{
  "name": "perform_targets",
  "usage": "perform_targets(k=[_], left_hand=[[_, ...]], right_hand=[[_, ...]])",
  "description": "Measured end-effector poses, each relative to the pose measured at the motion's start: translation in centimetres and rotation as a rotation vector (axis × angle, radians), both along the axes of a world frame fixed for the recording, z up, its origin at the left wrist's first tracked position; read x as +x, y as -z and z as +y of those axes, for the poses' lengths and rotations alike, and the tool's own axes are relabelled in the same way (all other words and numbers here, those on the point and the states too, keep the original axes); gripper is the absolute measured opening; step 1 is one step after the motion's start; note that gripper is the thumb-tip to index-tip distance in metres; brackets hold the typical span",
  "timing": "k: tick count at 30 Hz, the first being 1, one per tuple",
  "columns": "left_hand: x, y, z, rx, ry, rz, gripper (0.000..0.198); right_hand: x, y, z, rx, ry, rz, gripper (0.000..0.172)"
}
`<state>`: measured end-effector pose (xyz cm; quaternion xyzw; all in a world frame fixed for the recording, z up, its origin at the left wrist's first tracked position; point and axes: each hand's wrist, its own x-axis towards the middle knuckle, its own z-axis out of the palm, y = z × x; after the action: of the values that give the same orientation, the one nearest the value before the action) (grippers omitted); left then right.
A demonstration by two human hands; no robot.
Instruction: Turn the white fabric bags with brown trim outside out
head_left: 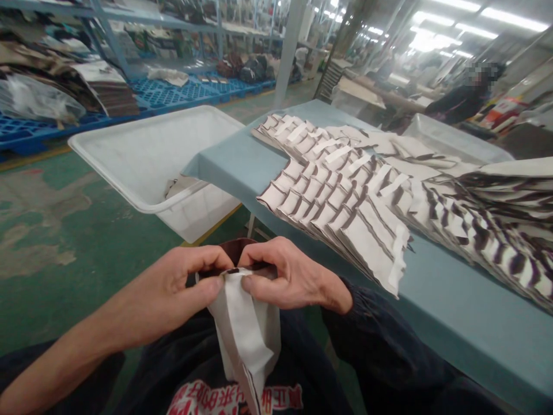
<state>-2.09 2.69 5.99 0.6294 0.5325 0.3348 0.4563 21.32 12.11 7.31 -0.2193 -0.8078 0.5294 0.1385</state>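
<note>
Pinching a white, dark-edged fabric piece (246,311) by its top edge, left hand (190,282) and right hand (289,271) close together.
Grip: each thumb pressed to forefinger with the edge between; piece hangs down at near centre, just off the desk (224,167). One piece in work; overlapped rows of similar fabric panels (328,202) on the desk, some cloth (184,185) in the white bin (196,216) at left. Can't tell which are finished.

"What finish has the held fabric piece (248,314)?"
"Matt cloth by its look, softly creased."
"And the tub (129,144)?"
"Smooth plastic, faintly shiny. The tabletop (235,155) looks smooth and matt; the bag (38,97), glossy crinkled film."
</note>
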Motion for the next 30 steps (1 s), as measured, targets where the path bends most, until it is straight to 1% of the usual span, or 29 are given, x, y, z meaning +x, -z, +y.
perform_targets(k=[3, 6, 9, 11, 12, 14, 16, 17, 18, 21, 23, 27, 30], left_hand=[[0.3, 0.5, 0.1, 0.003, -0.014, -0.004, 0.022], [0.9, 1.4, 0.0, 0.083, -0.084, -0.011, 0.018], [1.6, 2.4, 0.0, 0.219, -0.159, 0.156, 0.015], [1.9, 2.9, 0.0, 0.341, -0.210, 0.269, 0.014], [2.0, 3.0, 0.1, 0.372, -0.222, 0.291, 0.014], [1.9, 3.0, 0.4, 0.309, -0.170, 0.259, 0.014], [1.7, 2.8, 0.6, 0.179, -0.085, 0.181, 0.014], [1.5, 2.7, 0.6, 0.132, -0.058, 0.148, 0.014], [1.4, 2.7, 0.5, 0.117, -0.059, 0.120, 0.014], [1.4, 3.2, -0.3, 0.185, -0.125, 0.078, 0.011], [1.5, 3.8, -1.0, 0.256, -0.135, 0.071, 0.011], [1.7, 4.4, -2.1, 0.357, -0.167, 0.141, 0.024], [1.4, 5.0, -2.5, 0.427, -0.165, 0.195, 0.030]], right_hand=[[0.2, 0.4, 0.0, -0.002, 0.007, 0.003, 0.016], [0.2, 0.8, -0.2, 0.000, 0.021, 0.026, 0.018], [0.2, 1.5, -0.2, -0.012, 0.045, 0.039, 0.017], [0.2, 2.1, -0.2, -0.054, 0.068, 0.043, 0.018], [0.2, 2.5, -0.2, -0.082, 0.079, 0.045, 0.020], [0.2, 3.1, -0.1, -0.140, 0.092, 0.046, 0.025], [0.2, 3.5, -0.1, -0.198, 0.099, 0.042, 0.027], [0.3, 3.6, -0.1, -0.230, 0.103, 0.037, 0.028], [0.3, 3.7, -0.2, -0.262, 0.108, 0.033, 0.028], [0.4, 3.5, -0.4, -0.339, 0.128, 0.036, 0.029], [0.5, 3.1, -0.6, -0.367, 0.134, 0.043, 0.026], [0.7, 1.7, -1.2, -0.452, 0.174, 0.033, 0.016], [0.6, 0.9, -1.6, -0.563, 0.168, 0.027, 0.018]])
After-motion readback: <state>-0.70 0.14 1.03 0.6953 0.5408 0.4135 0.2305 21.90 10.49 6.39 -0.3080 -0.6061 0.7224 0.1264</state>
